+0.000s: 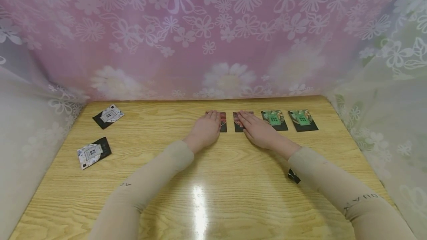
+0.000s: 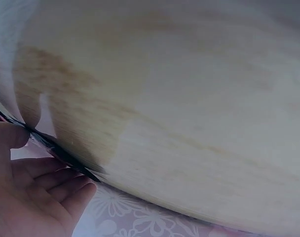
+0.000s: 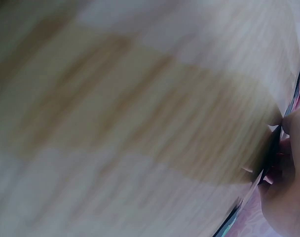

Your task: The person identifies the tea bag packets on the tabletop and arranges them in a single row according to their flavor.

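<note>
Two flat red-and-black packets lie side by side near the table's back edge in the head view. My left hand (image 1: 205,127) rests on the left red packet (image 1: 223,122), its fingers extended and covering much of it. On the right red packet (image 1: 237,123) lie the straight fingers of my right hand (image 1: 258,130). The left wrist view shows the left hand (image 2: 36,192) along the dark edge of its packet (image 2: 66,157). In the right wrist view, only part of the right hand (image 3: 288,192) appears at the frame's edge.
Right of the hands lie two green-and-black packets (image 1: 275,119), (image 1: 303,119). Two white-and-black packets (image 1: 108,116), (image 1: 94,153) lie tilted at the left of the wooden table (image 1: 160,203). A small dark item (image 1: 293,176) is partly hidden by the right sleeve. Floral curtains (image 1: 186,47) surround the table.
</note>
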### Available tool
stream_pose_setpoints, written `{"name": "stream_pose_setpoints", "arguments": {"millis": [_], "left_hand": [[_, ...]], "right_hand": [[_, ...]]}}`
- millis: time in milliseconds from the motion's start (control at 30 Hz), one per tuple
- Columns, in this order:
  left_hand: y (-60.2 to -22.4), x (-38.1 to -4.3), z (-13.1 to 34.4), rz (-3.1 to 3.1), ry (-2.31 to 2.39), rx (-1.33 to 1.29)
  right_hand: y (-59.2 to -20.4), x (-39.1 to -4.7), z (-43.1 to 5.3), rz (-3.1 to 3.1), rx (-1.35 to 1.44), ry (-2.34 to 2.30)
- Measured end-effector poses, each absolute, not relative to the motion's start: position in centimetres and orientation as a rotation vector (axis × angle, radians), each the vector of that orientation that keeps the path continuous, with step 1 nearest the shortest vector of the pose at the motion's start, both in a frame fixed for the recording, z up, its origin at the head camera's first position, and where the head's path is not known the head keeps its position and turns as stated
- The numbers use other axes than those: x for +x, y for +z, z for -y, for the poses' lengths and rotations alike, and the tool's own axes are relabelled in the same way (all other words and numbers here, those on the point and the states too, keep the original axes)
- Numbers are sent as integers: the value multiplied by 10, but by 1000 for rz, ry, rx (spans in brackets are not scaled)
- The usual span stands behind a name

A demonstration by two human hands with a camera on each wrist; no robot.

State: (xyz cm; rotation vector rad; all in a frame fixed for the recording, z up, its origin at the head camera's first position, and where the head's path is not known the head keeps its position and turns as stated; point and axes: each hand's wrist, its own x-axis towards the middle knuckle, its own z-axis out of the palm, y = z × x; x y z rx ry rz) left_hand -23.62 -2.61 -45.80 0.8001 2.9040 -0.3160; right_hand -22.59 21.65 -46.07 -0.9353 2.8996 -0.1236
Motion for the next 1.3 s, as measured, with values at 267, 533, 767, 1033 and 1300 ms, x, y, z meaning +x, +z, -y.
{"name": "stream_pose_setpoints", "arguments": {"millis": [267,533,767,1033,1300], "left_hand": [[-456,-237,30,-2920,-247,800],[-452,-235,52,-2971,-141,784],[-444,-227,90,-3027,10,783],[-443,-214,147,-3092,26,710],[-432,-185,200,-3149,64,566]], "right_hand": [[-464,-227,-218,-2894,-932,-121],[-463,-226,-219,-2882,-931,-123],[-461,-226,-218,-2878,-918,-137],[-461,-225,-219,-2883,-916,-131],[-462,-226,-218,-2881,-916,-126]]}}
